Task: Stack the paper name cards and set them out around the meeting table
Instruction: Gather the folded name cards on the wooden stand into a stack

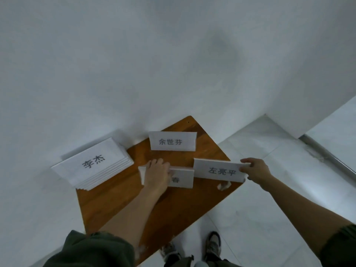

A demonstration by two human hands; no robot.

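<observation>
A small wooden table (115,201) stands against a white wall. A stack of folded white name cards (92,163) lies on its left corner. One folded card (173,141) stands upright at the back. My left hand (157,173) rests on a folded card (182,178) in the middle, covering most of its print. My right hand (256,170) pinches the right end of another printed card (219,170) near the table's right edge.
A crumpled scrap of white paper (223,185) lies at the table's right edge below the held card. Pale floor tiles (260,218) spread to the right, with a metal strip (327,157) at a doorway. My shoes (212,243) are beside the table's near corner.
</observation>
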